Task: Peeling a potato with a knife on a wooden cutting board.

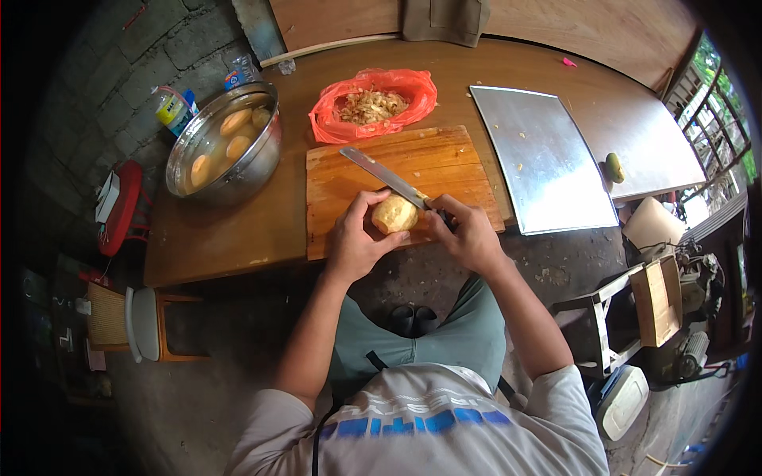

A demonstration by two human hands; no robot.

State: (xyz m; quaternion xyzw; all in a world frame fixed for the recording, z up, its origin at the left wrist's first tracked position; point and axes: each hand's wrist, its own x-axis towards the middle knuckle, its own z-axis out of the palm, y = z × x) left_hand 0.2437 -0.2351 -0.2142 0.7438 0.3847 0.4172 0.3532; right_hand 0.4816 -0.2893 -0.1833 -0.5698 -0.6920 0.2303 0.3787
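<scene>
My left hand (pixel 359 238) holds a pale, peeled tuber (pixel 395 215), likely a sweet potato, over the near part of a wooden cutting board (pixel 393 163). My right hand (pixel 467 229) grips the dark handle of a knife (pixel 384 177). The long blade points up and left, lying against or just above the top of the tuber; which of these cannot be told. Beyond the board, a red plastic bag (pixel 419 95) stands open with peelings (pixel 374 107) inside. At the left, a metal bowl (pixel 271 143) contains several peeled tubers (pixel 237 122) in cloudy liquid.
A metal tray (pixel 545 160) lies on the brown table (pixel 226 250), right of the board. Farther right is a green oblong fruit or vegetable (pixel 614 168). Plastic bottles (pixel 174 112) stand behind the bowl. A chair (pixel 146 324) is at lower left, a white-framed stand (pixel 601 327) at lower right.
</scene>
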